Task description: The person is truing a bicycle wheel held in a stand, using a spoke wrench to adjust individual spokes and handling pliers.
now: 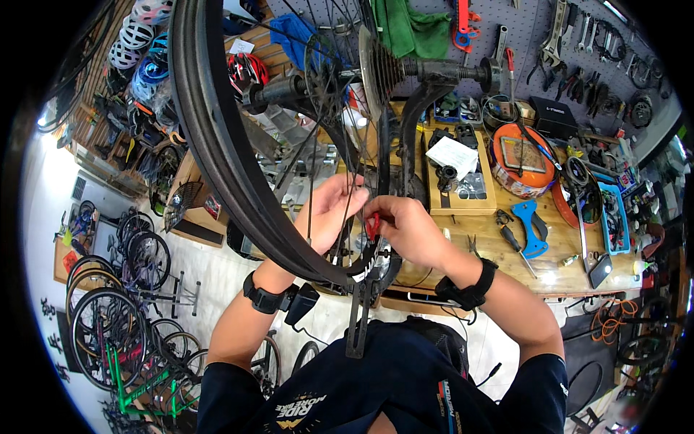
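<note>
A bicycle wheel with a deep black rim (217, 155) is mounted upright in a dark truing stand (418, 108), its cassette (374, 72) at the hub. My right hand (413, 230) is closed, pinching a small red spoke wrench (373, 226) among the spokes, close to the lower part of the rim. My left hand (329, 213) reaches between the spokes just left of it. Its thumb and fingertips come together beside a spoke; whatever lies between them is hidden. A slotted metal arm (356, 318) of the stand points toward my chest.
On the wooden bench (463, 249) are a cardboard tray (463, 202) of parts, an orange round tin (524, 160), a blue-handled tool (531, 230) and a screwdriver (515, 239). Tools hang on the pegboard (520, 43). Helmets (137, 43) and bicycles (137, 318) stand at left.
</note>
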`<state>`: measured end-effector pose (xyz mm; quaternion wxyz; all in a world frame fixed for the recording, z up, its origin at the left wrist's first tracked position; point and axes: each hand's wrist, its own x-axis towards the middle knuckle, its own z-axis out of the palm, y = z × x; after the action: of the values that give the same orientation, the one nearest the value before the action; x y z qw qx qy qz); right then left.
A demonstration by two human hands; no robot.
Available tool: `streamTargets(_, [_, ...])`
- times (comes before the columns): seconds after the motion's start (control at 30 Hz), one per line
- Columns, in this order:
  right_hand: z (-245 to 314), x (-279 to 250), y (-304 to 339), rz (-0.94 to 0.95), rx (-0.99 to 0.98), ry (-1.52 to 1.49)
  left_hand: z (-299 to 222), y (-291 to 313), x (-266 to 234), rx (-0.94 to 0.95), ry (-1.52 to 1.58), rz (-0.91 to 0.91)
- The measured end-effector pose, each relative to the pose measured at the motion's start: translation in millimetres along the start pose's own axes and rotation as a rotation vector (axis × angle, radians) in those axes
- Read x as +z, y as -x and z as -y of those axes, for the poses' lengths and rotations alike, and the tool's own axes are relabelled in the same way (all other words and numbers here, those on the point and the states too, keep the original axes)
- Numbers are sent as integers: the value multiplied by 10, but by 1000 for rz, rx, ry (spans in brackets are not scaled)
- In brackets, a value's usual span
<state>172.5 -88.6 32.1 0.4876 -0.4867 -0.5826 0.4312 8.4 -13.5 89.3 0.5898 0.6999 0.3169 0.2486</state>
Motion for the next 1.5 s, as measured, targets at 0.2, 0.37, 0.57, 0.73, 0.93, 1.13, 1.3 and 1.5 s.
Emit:
streamTargets(0.2, [64,-170,-89,345,39,-141,24,35,-49,-1,65,-27])
streamTargets(0.37, [-81,-106,-180,333,42,-169,28,18,-31,-13,85,-36])
streamTargets(0.57, [116,-68,-236,257,42,152,135,-5,-62,23,54,-20])
streamTargets(0.73, [232,174,-229,30,76,740,207,-37,-22,1,95,-31])
streamTargets(0.93, [259,-35,-388,266,67,664,146,-14,-56,15,29,-41])
streamTargets(1.13, [148,-61,-397,290,19,461,135,-24,-85,32,35,34])
streamTargets(1.3, [111,-79,-354,272,161,319,121,-20,-63,29,76,45])
streamTargets(1.5, [-506,136,-493,164,-37,21,280,-54,-54,34,10,-35])
